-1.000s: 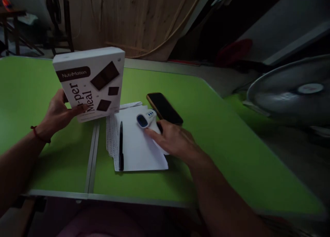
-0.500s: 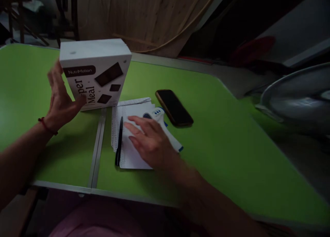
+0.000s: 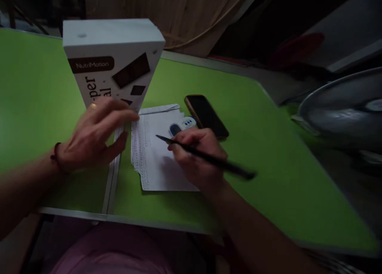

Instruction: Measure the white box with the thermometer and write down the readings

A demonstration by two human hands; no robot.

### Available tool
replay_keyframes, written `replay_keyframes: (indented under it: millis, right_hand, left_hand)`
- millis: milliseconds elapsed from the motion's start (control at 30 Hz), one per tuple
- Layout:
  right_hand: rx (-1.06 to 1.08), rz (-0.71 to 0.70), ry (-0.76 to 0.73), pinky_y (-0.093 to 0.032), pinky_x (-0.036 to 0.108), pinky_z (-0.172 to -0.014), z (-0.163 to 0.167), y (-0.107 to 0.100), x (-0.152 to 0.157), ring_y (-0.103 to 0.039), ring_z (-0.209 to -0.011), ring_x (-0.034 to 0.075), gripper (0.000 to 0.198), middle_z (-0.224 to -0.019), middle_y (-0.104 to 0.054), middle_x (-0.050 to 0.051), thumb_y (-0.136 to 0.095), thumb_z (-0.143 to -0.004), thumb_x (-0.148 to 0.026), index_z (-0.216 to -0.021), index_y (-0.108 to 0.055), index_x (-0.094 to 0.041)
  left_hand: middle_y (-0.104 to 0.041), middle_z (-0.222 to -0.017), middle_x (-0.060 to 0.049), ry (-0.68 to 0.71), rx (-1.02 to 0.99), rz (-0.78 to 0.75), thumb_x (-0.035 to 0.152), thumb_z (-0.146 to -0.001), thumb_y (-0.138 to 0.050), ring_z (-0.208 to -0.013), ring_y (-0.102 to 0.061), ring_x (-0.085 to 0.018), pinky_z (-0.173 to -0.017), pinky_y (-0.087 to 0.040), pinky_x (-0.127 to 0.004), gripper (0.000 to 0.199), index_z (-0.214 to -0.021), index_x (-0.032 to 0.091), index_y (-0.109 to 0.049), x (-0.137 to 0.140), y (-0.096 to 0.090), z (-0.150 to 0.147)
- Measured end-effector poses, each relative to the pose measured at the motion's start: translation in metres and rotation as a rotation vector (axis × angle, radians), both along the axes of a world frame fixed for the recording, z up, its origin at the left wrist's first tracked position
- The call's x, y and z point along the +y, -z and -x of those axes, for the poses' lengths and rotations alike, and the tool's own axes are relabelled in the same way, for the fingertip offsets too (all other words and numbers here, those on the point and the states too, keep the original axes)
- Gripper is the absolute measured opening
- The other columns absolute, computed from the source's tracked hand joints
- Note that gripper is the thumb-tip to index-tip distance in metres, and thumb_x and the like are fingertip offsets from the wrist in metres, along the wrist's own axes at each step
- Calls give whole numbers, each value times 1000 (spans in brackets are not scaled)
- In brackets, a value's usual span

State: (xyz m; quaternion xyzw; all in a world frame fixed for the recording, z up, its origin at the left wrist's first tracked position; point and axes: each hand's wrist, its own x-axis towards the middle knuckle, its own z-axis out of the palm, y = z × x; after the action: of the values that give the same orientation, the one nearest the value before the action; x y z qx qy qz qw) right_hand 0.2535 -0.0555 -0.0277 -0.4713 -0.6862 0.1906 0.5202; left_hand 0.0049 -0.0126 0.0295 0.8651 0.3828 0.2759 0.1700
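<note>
A black pen [image 3: 209, 158] lies in the grip of my right hand [image 3: 199, 158], its tip pointing left above the stacked note sheets [image 3: 161, 170]. Rows of small writing run down the left edges of the sheets. My left hand [image 3: 95, 135] is apart from the pen, fingers spread, in front of the white NutriMotion box [image 3: 119, 71], which stands upright. Its fingertips hover near the sheets' upper left corner. Behind my right hand, a white and blue thermometer-like device [image 3: 182, 125] rests on the paper, partly hidden.
A smartphone [image 3: 207, 117] lies face up to the right of the papers. The green folding table [image 3: 268, 178] has a metal seam [image 3: 112, 186] left of the sheets. Past its right edge stands a large grey rounded object [image 3: 343, 111]. A wooden panel [image 3: 179, 11] is behind.
My right hand has picked up the pen from the papers and moved right. My left hand has let go of the box and come right, toward the papers. The view has shifted slightly.
</note>
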Motion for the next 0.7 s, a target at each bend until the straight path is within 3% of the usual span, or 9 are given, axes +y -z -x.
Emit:
replay_keyframes:
  millis: [100, 167, 233, 367, 700]
  right_hand:
    - [325, 295, 17, -62, 40, -72, 9, 0, -1, -70, -70, 19, 16, -83, -69, 2, -57, -87, -35, -95, -64, -23]
    - [397, 450, -4, -62, 40, -69, 15, 0, -1, -70, -69, 19, 23, -81, -70, 3, -56, -85, -39, -97, -66, -22]
    - [375, 507, 33, -59, 34, -62, 18, 0, -1, -67, -63, 17, 19, -73, -68, 0, -63, -79, -38, -89, -66, -22]
    - [246, 395, 129, -48, 26, -50, 19, 2, -2, -54, -54, 12, 11, -63, -60, -4, -67, -68, -28, -72, -58, -23]
    - [-26, 249, 87, -46, 28, -54, 19, 3, -5, -51, -53, 14, 11, -58, -59, -2, -61, -76, -30, -66, -58, -24]
  left_hand:
    - [-67, -126, -11, 328, 152, -118, 21, -100, -44, -107, -67, -25, -91, -55, -40, 29, -122, 17, -62, 0, 15, -3]
    - [-66, -134, -13, 469, 233, -141, 15, -100, -44, -107, -69, -24, -87, -56, -36, 31, -126, 15, -62, 1, 23, -3]
    - [-65, -136, -14, 539, 296, -146, 12, -99, -45, -106, -70, -24, -85, -57, -34, 31, -123, 15, -65, 2, 27, -3]
    - [-70, -129, -12, 570, 360, -170, 11, -98, -49, -99, -70, -25, -79, -57, -35, 25, -111, 14, -70, 2, 27, -4]
    - [-70, -128, -9, 542, 395, -151, 12, -97, -53, -97, -70, -23, -74, -54, -31, 22, -107, 18, -72, 1, 25, -6]
